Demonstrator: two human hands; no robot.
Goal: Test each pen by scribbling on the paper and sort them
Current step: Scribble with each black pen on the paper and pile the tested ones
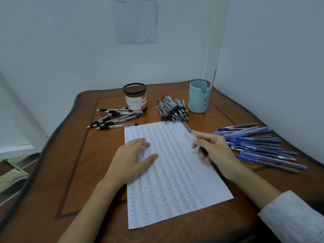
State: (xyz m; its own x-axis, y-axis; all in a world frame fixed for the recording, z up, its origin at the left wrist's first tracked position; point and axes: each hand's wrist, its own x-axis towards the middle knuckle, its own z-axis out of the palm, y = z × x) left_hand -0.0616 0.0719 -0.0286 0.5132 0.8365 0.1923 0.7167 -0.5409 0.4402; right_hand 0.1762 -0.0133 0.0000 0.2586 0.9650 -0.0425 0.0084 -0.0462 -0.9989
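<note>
Pen (188, 130) leans away over the right side of the paper (175, 181), held in the curled fingers (203, 139) of the right hand (216, 149); left hand (133, 155) lies flat on the paper's left side.

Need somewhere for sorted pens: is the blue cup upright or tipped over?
Upright: the blue cup stands on its base on the table, mouth facing up.
</note>
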